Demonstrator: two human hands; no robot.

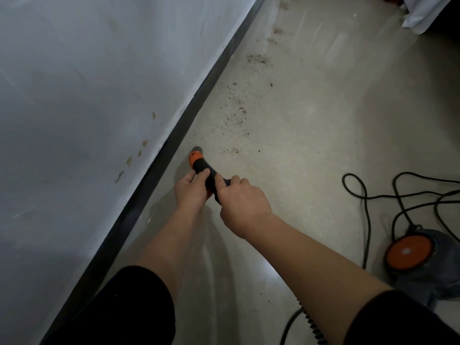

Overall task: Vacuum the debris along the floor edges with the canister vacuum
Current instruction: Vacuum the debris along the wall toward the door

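Left hand [190,192]: gripping the black vacuum wand with an orange collar [202,169] from the wall side, fingers curling over its top just behind the collar.
Right hand [242,205]: grasping the same wand further back, fingers wrapping round the black grip, sitting close beside the other hand's fingers.
Wand tip: pointing down at the pale concrete floor [323,145], sitting just beside the dark baseboard strip [171,145]; contact with the floor impossible to tell.
Brown crumbly debris [237,113]: lying scattered along the floor edge ahead of the tip, trailing away beside the baseboard toward the far end.
Grey canister vacuum with a round orange cap [420,255]: standing on the floor at the right, well apart from the wand.
Black power cord [367,198]: looping loosely over the floor near the canister.
Black ribbed hose [314,328]: running out of view under the right forearm.
Grey-white wall [87,95]: rising above the baseboard on the left, showing brownish spots.
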